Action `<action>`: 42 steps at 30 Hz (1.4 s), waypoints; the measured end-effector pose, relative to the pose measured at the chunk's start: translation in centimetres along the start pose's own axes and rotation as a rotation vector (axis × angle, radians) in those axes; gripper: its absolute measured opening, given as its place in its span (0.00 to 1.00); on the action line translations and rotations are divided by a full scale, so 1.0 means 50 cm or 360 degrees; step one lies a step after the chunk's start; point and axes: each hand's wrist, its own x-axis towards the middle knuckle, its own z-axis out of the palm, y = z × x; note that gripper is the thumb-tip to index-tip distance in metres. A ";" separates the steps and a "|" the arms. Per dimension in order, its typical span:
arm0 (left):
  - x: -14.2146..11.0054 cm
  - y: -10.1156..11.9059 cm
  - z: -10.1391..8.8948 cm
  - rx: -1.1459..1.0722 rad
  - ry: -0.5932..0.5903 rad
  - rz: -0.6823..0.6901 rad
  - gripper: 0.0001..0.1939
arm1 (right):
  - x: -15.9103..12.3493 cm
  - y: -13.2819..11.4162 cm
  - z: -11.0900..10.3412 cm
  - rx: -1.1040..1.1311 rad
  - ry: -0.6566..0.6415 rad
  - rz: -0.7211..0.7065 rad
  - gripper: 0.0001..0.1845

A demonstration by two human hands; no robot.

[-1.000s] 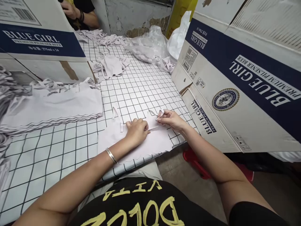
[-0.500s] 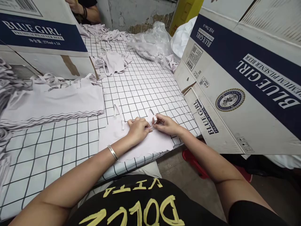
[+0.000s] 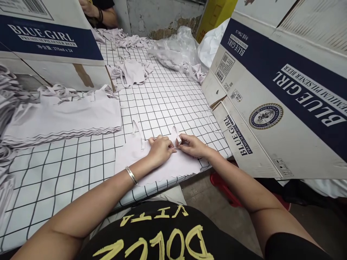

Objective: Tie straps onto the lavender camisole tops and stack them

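Evidently, the right hand [image 3: 193, 145] had its grip pinched on a strap [image 3: 178, 140] at the pale garment's [image 3: 162, 167] far edge, while the left hand [image 3: 160, 151] seemed to nip the cloth just beside. The step looked like working strap against cloth; next, steady fingertips seemed called for. The garment lay on the counter [image 3: 165, 108], a garment stack [image 3: 65, 115] to its left, a carton [image 3: 241, 108] to its right.

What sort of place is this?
Probably a small clothing workshop, though no sign says so: a pale strappy garment lies on a checked table, with a neat stack of similar garments to its left and a large cardboard box at the right.
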 end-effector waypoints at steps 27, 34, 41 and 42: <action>-0.312 -0.101 -0.115 0.0619 0.0311 -0.0711 0.13 | -0.171 -0.040 0.041 -0.0569 0.0559 0.0915 0.17; -0.312 -0.080 -0.236 -0.1456 0.0288 -0.0766 0.20 | -0.138 -0.109 -0.011 0.1123 0.0545 0.0829 0.19; -0.215 -0.156 -0.595 -0.0903 0.0745 -0.0600 0.12 | 0.185 -0.264 -0.085 0.1413 0.0583 0.0366 0.16; -0.190 -0.169 -0.639 -0.0713 0.0849 -0.0608 0.10 | 0.240 -0.285 -0.085 0.1416 0.0605 0.0270 0.14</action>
